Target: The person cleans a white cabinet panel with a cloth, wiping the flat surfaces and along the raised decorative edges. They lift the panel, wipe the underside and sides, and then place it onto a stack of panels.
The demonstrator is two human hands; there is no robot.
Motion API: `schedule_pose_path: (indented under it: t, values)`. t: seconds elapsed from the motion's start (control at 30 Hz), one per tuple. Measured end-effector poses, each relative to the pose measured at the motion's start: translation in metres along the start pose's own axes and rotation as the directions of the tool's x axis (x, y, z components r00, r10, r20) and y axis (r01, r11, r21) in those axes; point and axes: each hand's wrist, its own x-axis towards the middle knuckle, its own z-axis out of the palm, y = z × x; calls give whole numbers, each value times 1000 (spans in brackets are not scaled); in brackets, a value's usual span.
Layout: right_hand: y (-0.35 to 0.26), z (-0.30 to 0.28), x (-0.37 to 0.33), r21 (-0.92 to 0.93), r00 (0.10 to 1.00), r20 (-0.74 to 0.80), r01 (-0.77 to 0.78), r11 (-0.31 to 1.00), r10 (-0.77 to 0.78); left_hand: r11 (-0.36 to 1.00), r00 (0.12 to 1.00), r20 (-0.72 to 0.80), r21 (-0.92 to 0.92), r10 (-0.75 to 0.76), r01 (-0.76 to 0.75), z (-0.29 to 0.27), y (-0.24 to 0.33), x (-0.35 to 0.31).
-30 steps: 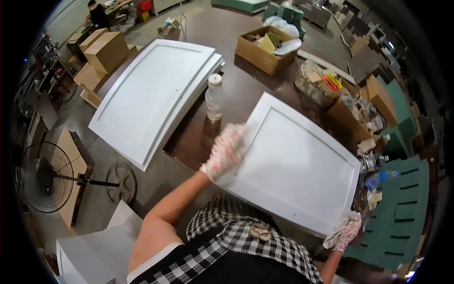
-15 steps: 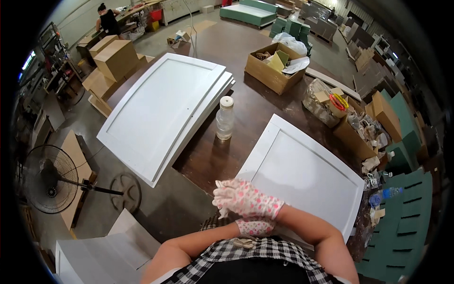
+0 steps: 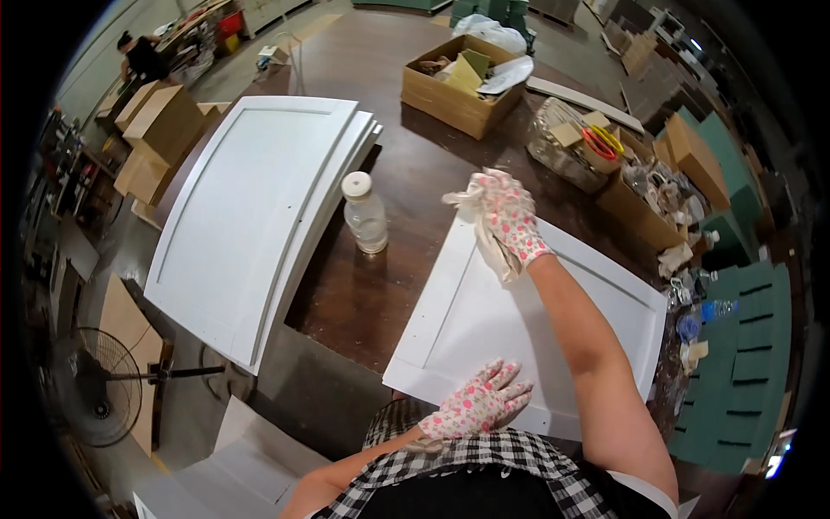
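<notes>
A white framed panel point(image 3: 553, 320) lies on the brown table in front of me. My right hand point(image 3: 506, 216), in a white glove with pink flowers, is closed on a pale cloth point(image 3: 494, 246) at the panel's far left corner. The cloth hangs out on both sides of the fingers. My left hand point(image 3: 480, 402), gloved alike, lies flat on the panel's near edge with its fingers spread. To the left of the panel a clear bottle with a white cap point(image 3: 365, 212) stands upright, some liquid in its bottom. Neither hand touches it.
A stack of white panels point(image 3: 242, 208) sits on the table's left part. Beyond are an open cardboard box point(image 3: 458, 99) of scraps, a plastic bag with tape rolls point(image 3: 571, 143) and another filled box point(image 3: 644, 203). A standing fan point(image 3: 95, 389) is at left; a person point(image 3: 143, 60) works far back.
My right hand has moved away from me to the panel's far corner with the cloth. My left hand, before partly hidden under the right arm, now rests spread on the panel. The view has shifted.
</notes>
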Motion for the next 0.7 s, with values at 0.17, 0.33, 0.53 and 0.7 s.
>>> schedule_pose_path:
  t: [0.17,0.33,0.53,0.7]
  values:
    - [107,-54,-89,-15,923,67,-378,926,378,992,996,86,123,-28,17,-14,6,5]
    - [220,-130,-217,-131,822,-128,-569,812,555,989,979,185,134,-88,64,-31,11,7]
    - [323,-176,-331,47,544,-154,-830,556,825,964,997,49,-254,-62,72,-44,-2,8]
    - [284,-170,-356,331,454,-66,-830,449,888,861,624,-596,-312,-506,402,-70,-71,2]
